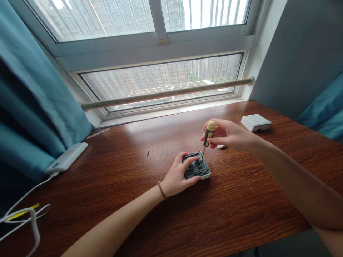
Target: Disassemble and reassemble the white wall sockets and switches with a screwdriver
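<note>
A wall socket panel (205, 170), its dark back facing up and its white rim below, lies on the wooden table. My left hand (178, 175) grips it from the left, with the thumb on the near edge and a finger reaching across the back. In my right hand (220, 132) is a screwdriver (208, 135) with a yellow and black handle, held nearly upright. The screwdriver's tip meets the right part of the dark back; any screw under it is too small to make out. A small white piece (220, 146) lies under my right hand, partly covered.
A brass-coloured screw (148, 153) lies on the table (120, 185) left of the panel. Another white square panel (255, 122) sits at the far right. At the left are a white power strip (66, 158), its looped cable (34, 221) and a blue curtain (34, 89).
</note>
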`<state>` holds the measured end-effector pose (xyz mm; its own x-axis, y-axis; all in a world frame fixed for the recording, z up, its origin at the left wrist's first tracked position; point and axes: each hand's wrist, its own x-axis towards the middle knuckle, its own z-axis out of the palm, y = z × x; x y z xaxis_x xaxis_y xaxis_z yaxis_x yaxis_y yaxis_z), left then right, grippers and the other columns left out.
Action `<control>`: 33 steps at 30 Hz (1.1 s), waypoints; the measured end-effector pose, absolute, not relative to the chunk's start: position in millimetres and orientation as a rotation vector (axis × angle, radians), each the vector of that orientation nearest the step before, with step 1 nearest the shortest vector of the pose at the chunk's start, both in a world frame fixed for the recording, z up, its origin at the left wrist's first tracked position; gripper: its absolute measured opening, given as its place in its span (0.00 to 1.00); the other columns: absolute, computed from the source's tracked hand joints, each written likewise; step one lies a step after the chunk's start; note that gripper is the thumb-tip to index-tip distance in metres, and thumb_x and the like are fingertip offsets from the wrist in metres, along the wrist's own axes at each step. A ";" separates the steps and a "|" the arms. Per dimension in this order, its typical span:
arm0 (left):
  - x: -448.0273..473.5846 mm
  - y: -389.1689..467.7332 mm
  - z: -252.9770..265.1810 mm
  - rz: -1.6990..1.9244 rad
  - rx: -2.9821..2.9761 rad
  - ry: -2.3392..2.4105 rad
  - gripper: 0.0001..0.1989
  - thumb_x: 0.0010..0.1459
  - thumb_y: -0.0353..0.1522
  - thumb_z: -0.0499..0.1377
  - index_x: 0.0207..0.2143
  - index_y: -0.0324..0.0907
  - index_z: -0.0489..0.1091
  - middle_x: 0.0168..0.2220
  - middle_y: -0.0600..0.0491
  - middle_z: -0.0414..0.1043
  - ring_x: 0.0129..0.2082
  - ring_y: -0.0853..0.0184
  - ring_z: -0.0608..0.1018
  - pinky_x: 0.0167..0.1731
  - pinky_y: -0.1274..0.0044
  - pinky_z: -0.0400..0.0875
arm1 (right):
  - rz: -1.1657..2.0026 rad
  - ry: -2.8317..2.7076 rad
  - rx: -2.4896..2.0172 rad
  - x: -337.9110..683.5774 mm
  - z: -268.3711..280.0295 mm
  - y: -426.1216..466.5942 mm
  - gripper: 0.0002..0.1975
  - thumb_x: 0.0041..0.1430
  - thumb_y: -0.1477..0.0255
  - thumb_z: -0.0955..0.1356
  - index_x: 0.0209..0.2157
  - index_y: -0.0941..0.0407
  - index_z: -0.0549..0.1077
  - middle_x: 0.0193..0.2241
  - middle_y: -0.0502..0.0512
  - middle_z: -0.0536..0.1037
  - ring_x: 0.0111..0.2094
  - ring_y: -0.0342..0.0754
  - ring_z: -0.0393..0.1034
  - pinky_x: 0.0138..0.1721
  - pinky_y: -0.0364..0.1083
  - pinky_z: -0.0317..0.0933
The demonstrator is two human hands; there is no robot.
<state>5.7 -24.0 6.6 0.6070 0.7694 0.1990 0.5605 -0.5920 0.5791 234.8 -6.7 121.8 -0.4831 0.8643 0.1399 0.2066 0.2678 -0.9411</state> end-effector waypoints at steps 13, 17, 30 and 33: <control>6.6 -23.3 9.9 0.623 2.425 0.972 0.29 0.50 0.43 0.60 0.54 0.49 0.58 0.59 0.51 0.53 0.53 0.58 0.61 0.54 0.67 0.57 | 0.533 -1.933 -1.188 225.5 120.5 -15.6 0.12 0.45 0.68 0.71 0.24 0.56 0.63 0.18 0.48 0.73 0.18 0.41 0.67 0.17 0.40 0.59; 6.5 -23.3 9.4 0.634 2.424 0.979 0.28 0.51 0.42 0.59 0.54 0.48 0.58 0.59 0.50 0.53 0.54 0.58 0.61 0.55 0.67 0.57 | 0.894 -1.899 -1.039 224.9 116.6 -13.2 0.14 0.49 0.67 0.69 0.36 0.57 0.65 0.28 0.52 0.75 0.21 0.41 0.68 0.18 0.40 0.61; 7.1 -23.1 8.8 0.634 2.429 0.987 0.29 0.50 0.43 0.60 0.54 0.49 0.58 0.58 0.49 0.52 0.55 0.58 0.60 0.55 0.67 0.56 | 0.386 -1.924 -1.180 217.3 109.9 -16.2 0.08 0.45 0.71 0.71 0.22 0.57 0.67 0.17 0.46 0.69 0.19 0.38 0.61 0.21 0.41 0.57; 6.7 -22.9 8.2 0.637 2.432 0.982 0.29 0.50 0.43 0.60 0.54 0.49 0.58 0.58 0.49 0.52 0.55 0.58 0.60 0.55 0.67 0.56 | 0.554 -1.915 -1.057 207.2 102.9 -18.7 0.04 0.48 0.73 0.69 0.27 0.57 0.68 0.21 0.47 0.71 0.21 0.38 0.63 0.22 0.40 0.59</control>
